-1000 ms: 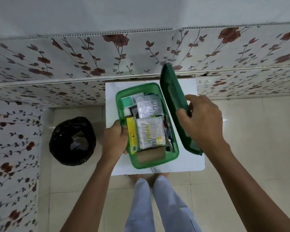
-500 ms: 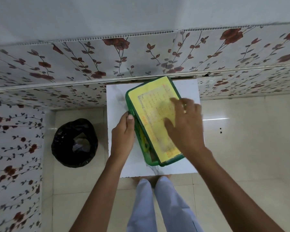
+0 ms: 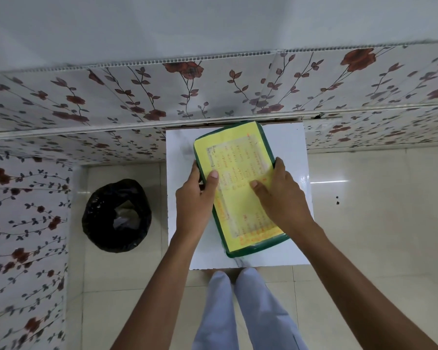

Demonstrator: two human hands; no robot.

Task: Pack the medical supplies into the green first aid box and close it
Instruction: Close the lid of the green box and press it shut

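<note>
Contents hidden from us; label (image 3: 240,170) blurred. Left hand (image 3: 195,198), right hand (image 3: 282,195) clasp green first aid box (image 3: 257,249), thumbs atop.

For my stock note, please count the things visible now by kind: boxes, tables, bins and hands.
Boxes: 1, the green box, closed
Tables: 1, the white table
Bins: 1, the black bin
Hands: 2, the left hand and the right hand, both on the box
Total: 5

Box (image 3: 240,152) sits on the table (image 3: 288,152), which backs up against the wall (image 3: 137,97). Bin's (image 3: 116,215) on the floor (image 3: 364,223) left of it.
</note>
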